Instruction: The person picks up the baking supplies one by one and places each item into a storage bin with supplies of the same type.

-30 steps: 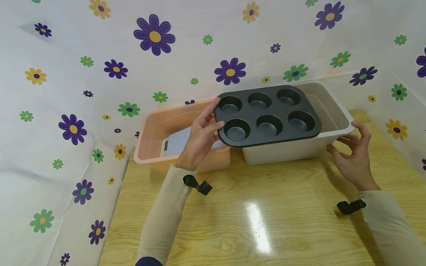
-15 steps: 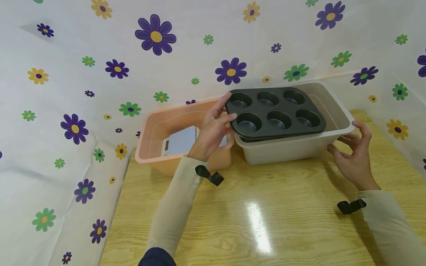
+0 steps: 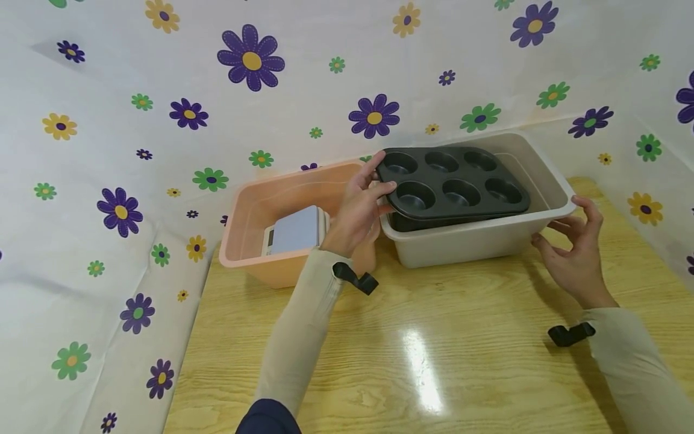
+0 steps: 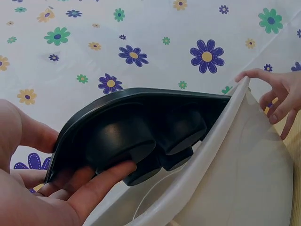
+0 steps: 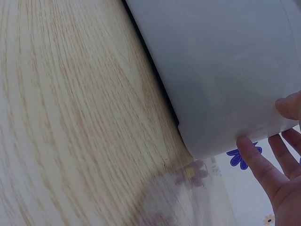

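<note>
A black muffin tin [image 3: 455, 176] with several cups lies tilted over the opening of an off-white plastic bin [image 3: 461, 246], its left end raised and its right part down inside the rim. My left hand [image 3: 355, 211] pinches the tin's left edge, thumb on top. From the left wrist view, its fingers [image 4: 106, 182] reach under the cups [image 4: 120, 136]. At the bin's front right corner, my right hand [image 3: 579, 259] holds on, forefinger on the rim and thumb low against the wall. The right wrist view shows its fingertips at the bin's outer wall [image 5: 225, 80].
Left of the off-white bin stands a peach bin [image 3: 260, 208]. Inside it lies a flat, pale blue-topped device [image 3: 295, 230] with a small dark panel. Both bins sit on a wooden table [image 3: 461, 337], against a flower-printed backdrop [image 3: 303, 90].
My left hand has moved right and brought the muffin tin from above the bins down into the off-white bin's opening. My right hand has stayed at the bin's corner.
</note>
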`<state>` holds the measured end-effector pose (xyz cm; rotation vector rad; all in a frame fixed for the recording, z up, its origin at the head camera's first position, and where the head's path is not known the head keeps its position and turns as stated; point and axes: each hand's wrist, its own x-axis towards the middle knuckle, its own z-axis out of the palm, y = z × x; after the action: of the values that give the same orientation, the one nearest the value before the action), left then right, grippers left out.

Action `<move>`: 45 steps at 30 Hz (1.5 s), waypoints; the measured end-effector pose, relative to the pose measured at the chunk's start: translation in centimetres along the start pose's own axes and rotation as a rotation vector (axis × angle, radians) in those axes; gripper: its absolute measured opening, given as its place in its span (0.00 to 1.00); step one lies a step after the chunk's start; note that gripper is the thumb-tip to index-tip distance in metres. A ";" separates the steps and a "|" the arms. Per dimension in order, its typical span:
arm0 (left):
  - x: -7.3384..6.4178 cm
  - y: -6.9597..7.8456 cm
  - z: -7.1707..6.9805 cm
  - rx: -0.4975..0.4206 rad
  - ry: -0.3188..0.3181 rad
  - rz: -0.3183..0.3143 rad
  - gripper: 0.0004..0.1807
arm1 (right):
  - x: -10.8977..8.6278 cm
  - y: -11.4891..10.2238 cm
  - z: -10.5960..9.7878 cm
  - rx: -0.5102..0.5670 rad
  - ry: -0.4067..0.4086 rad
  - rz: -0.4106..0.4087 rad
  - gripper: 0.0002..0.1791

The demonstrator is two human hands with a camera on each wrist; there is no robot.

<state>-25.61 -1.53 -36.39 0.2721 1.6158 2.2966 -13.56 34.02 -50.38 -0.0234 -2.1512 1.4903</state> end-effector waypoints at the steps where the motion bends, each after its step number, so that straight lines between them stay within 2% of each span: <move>1: 0.1 -0.1 0.1 0.000 0.005 -0.004 0.41 | 0.0 0.0 0.0 -0.001 0.000 0.001 0.51; 14: 1.5 -0.3 1.0 0.042 0.062 -0.088 0.40 | -0.5 0.5 -0.1 0.017 0.021 -0.010 0.52; 19: 1.9 -0.5 1.5 0.094 0.075 -0.114 0.40 | -0.5 0.4 -0.1 0.008 0.013 -0.004 0.52; 25: 2.4 -0.8 2.3 0.168 0.062 -0.144 0.40 | -0.6 0.4 -0.2 0.009 0.008 -0.007 0.52; 28: 2.9 -1.0 2.8 0.199 0.060 -0.157 0.40 | -0.5 0.3 -0.1 0.047 0.015 -0.002 0.51; 33: 3.4 -1.5 3.2 0.200 0.056 -0.162 0.40 | -0.4 0.2 0.1 0.099 0.014 0.011 0.50; 43: 4.0 -2.3 4.1 0.170 0.027 -0.124 0.40 | -0.1 0.2 0.1 0.042 0.009 -0.011 0.51; 45: 4.0 -2.3 4.3 0.171 0.015 -0.135 0.41 | 0.0 0.2 0.1 0.029 0.007 -0.014 0.51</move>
<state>-27.60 4.39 -37.20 0.1791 1.7844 2.0696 -13.66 34.01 -50.61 -0.0035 -2.1197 1.5118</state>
